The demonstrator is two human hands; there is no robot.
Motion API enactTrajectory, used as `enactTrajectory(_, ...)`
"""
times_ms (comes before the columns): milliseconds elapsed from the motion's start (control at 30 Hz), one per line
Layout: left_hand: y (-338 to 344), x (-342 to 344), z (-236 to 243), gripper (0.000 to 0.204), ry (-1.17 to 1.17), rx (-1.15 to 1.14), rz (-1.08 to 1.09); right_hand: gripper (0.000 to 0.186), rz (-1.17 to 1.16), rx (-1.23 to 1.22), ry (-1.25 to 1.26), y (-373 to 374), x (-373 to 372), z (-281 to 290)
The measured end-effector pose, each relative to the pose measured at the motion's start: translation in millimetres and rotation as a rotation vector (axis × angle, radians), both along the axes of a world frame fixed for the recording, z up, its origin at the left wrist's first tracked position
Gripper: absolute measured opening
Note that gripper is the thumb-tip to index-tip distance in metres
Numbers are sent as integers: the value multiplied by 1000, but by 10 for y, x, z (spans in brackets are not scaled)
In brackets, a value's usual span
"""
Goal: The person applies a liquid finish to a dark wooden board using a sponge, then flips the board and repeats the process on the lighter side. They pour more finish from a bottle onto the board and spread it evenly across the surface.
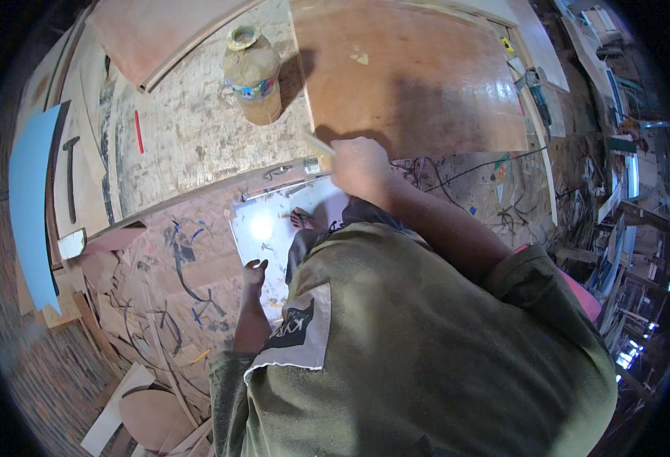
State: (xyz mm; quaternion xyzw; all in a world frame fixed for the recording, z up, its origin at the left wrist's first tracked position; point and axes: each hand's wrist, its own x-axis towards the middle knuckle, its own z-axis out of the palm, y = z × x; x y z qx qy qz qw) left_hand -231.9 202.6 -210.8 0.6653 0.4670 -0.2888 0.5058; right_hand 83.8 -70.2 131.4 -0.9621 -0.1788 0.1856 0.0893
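My right hand (361,166) is closed at the near left corner of a varnished brown plywood panel (418,91) lying on the workbench. A thin pale flat-ended strip (319,144) sticks out of the fist to the left; the fingers hide the rest, so its kind does not show. My left hand (254,270) hangs low beside my body, away from the bench, its fingers loosely bent and apart with nothing seen in them. Left of the panel stands an upright dusty plastic bottle (255,87) with its top cut open and brownish contents.
A red pencil-like stick (138,131) and a hammer (70,179) lie on the bench's left part. A green power tool (537,95) rests at the panel's right edge. A cable (487,169), a white sheet (255,228) and wood offcuts (156,419) lie below.
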Motion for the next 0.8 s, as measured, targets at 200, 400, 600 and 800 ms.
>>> enactTrajectory(200, 146, 481, 265, 57, -140, 22, 40, 19, -54, 120, -441, -461, 584, -173)
enactTrajectory(400, 168, 449, 254, 56, -108, -2, 51, 28, 179, 67, -477, -799, 856, -450)
enactTrajectory(600, 270, -52, -208, 55, -66, 14, 19, 24, -124, -98, -311, -565, 956, -151)
enactTrajectory(800, 357, -227, -502, 43, -84, 67, -47, 23, 5, -37, -61, -6, 583, -81)
